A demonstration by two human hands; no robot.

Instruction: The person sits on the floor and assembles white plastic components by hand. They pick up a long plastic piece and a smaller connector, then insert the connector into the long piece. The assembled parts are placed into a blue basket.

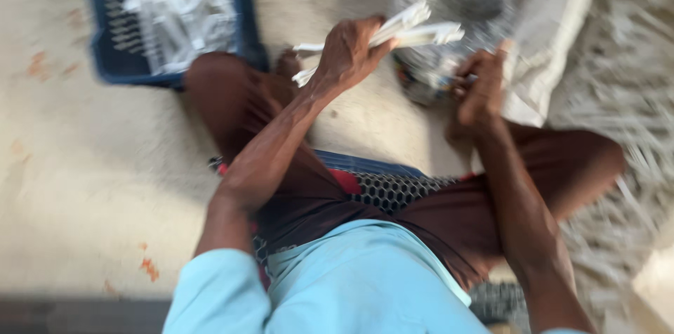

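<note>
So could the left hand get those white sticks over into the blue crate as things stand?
Probably yes. The left hand grips a bundle of white sticks, and the blue crate sits open-topped on that side beyond the knee, with nothing over it. Blur hides finer detail.

the person wears a pale blue short-sleeved shirt (365, 285), its sleeves ending above the elbows, so both forearms are bare. the left hand (347, 53) and right hand (481, 92) are bare too, with no gloves, rings or watch to be seen. around the lap lies a dark maroon wrap (309, 193), with a strip of black-and-white patterned cloth (393, 190) edged in red and blue. motion blur softens every detail.
</note>
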